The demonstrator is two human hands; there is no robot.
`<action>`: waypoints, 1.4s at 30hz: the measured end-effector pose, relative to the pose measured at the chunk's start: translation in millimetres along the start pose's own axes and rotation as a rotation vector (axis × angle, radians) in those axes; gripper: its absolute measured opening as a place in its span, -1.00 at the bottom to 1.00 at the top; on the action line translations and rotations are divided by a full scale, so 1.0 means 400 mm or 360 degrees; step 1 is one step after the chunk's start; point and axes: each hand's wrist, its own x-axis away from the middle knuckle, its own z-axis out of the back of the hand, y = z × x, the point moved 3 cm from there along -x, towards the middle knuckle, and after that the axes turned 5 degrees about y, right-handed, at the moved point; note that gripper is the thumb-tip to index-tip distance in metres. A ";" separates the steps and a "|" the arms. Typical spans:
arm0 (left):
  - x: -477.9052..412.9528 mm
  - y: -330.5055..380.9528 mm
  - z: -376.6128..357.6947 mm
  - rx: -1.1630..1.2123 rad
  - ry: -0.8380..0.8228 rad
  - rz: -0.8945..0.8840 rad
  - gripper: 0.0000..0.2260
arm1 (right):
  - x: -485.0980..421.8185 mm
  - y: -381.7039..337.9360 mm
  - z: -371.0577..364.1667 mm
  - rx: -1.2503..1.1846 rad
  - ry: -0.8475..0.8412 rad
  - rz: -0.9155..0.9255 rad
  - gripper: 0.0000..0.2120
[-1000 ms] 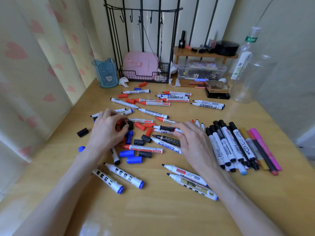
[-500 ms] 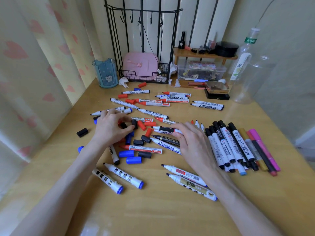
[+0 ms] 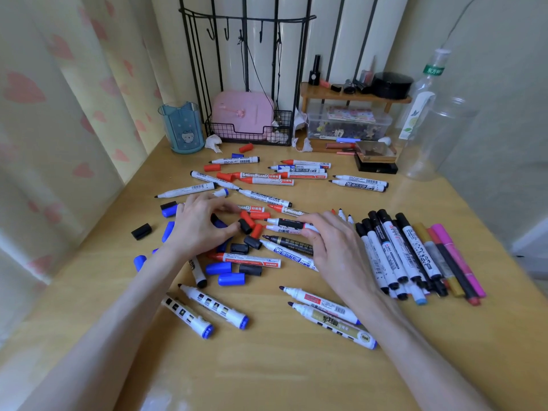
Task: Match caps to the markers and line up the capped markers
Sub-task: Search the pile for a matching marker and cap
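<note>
Uncapped whiteboard markers and loose red, blue and black caps lie scattered over the wooden table point(image 3: 267, 366). My left hand point(image 3: 198, 229) curls over the cap pile, its thumb tip touching a black cap point(image 3: 245, 226) and a dark blue cap point(image 3: 219, 223) showing under the fingers. My right hand point(image 3: 335, 250) lies flat, fingertips resting on a white marker with a black band point(image 3: 283, 223). A row of capped markers point(image 3: 397, 253) lies side by side to its right. Two blue caps point(image 3: 225, 274) sit below the left hand. Two pairs of uncapped markers point(image 3: 213, 305) lie near me.
At the back stand a blue cup point(image 3: 182, 129), a black wire rack point(image 3: 249, 134) holding a pink case, a clear storage box point(image 3: 347, 123), a black box point(image 3: 376, 164) and clear plastic bottles point(image 3: 427, 114). A curtain hangs along the left edge.
My left hand has shifted slightly right over the caps and its fingers have moved from a red cap toward a black one. The right hand has barely moved.
</note>
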 end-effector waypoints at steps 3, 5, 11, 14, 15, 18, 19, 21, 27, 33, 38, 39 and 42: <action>0.004 0.004 0.002 0.0052 0.0034 -0.0045 -0.78 | -0.002 0.003 0.002 0.0012 0.0005 0.0008 -0.80; 0.008 0.004 -0.001 0.0038 0.0003 -0.0079 -0.78 | 0.000 0.000 0.003 0.0023 -0.0005 0.0005 -0.80; 0.018 0.009 -0.013 0.0072 -0.0016 -0.0190 -0.75 | 0.001 0.002 0.004 0.0024 -0.0008 0.0005 -0.79; 0.017 0.005 -0.014 0.0064 0.0013 -0.0228 -0.75 | 0.001 0.005 0.001 0.0024 0.0004 0.0001 -0.80; 0.017 0.003 -0.012 0.0059 0.0018 -0.0237 -0.75 | 0.001 0.005 0.000 0.0027 0.0008 0.0002 -0.80; 0.019 0.005 -0.009 0.0107 0.0009 -0.0297 -0.77 | 0.001 0.004 0.000 0.0019 0.0014 0.0006 -0.80; 0.019 0.008 -0.007 0.0140 0.0002 -0.0314 -0.79 | 0.000 0.004 0.000 0.0015 0.0010 0.0002 -0.79; 0.018 0.011 -0.001 0.0191 -0.0008 -0.0345 -0.81 | 0.000 0.004 0.000 0.0008 0.0007 -0.0002 -0.79; 0.037 0.033 0.026 0.0511 -0.0025 -0.0397 -0.80 | 0.001 0.001 -0.001 -0.0034 0.0064 0.0033 -0.81; 0.047 0.062 0.029 0.0601 -0.0155 -0.0390 -0.80 | 0.001 0.000 -0.003 -0.0098 0.0066 0.0087 -0.79; 0.055 0.078 0.025 0.0641 -0.0205 -0.0392 -0.79 | 0.001 -0.011 -0.001 -0.0113 0.0060 0.0131 -0.75; 0.059 0.081 0.021 0.0643 -0.0212 -0.0370 -0.78 | 0.001 -0.014 0.000 -0.0114 0.0060 0.0153 -0.75; 0.071 0.098 0.018 0.0595 -0.0137 -0.0372 -0.75 | 0.000 -0.020 0.002 -0.0135 0.0072 0.0201 -0.74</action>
